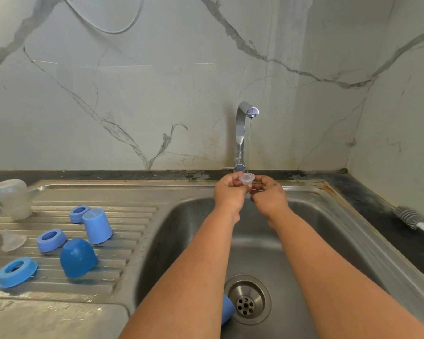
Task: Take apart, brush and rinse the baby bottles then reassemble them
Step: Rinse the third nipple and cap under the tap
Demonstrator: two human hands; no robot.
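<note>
Blue cap (227, 311) by drain, both hands' grip pinching clear teat (246, 178) under tap stream

Brushed steel sink (311, 243); translucent silicone teat (246, 178)

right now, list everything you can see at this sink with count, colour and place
teat: 1, clear, held under the tap stream
tap: 1, chrome, running, behind the sink
collar rings: 3, blue, on the drainboard
caps: 2 blue on the drainboard, 1 more blue by the drain
bottle: 1 whole in view, clear, drainboard far left
loose teat: 1, clear, drainboard
bottle brush: 1, grey, counter at right
hands: left and right, both pinching the teat
</note>
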